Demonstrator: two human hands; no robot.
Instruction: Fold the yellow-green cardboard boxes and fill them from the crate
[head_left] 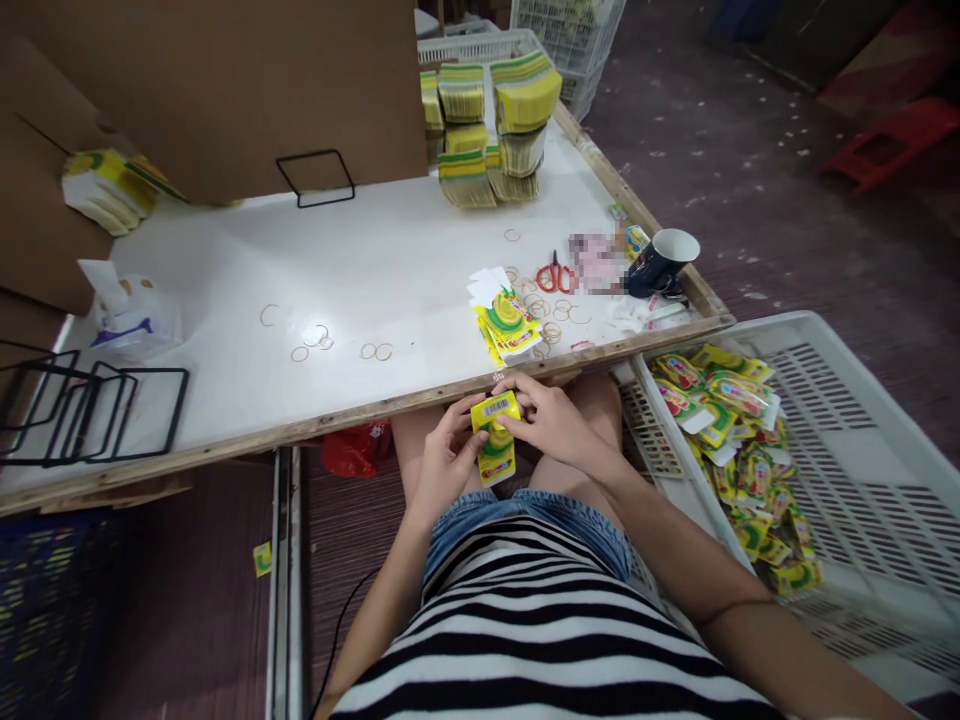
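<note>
Head view, white table (pixel 420 250), dark floor (pixel 720 180)

A white, wood-edged tabletop (pixel 375 260) stood just ahead of the right hand (pixel 553 418). Near that hand, ahead and slightly left, lay packets (pixel 508 325); loose bands (pixel 537 306) were beside them, stacks (pixel 525 95) farther off. Scissors (pixel 544 281) lay ahead, a mug (pixel 649 273) farther right. Tissues (pixel 135 322) and racks (pixel 121 415) stood well left of the left hand (pixel 450 445).

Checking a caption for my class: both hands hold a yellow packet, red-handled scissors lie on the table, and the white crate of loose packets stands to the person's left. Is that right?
No: the head view shows the white crate of loose packets to the person's right, not left. The left hand and right hand hold a yellow packet, and scissors lie on the table.
</note>
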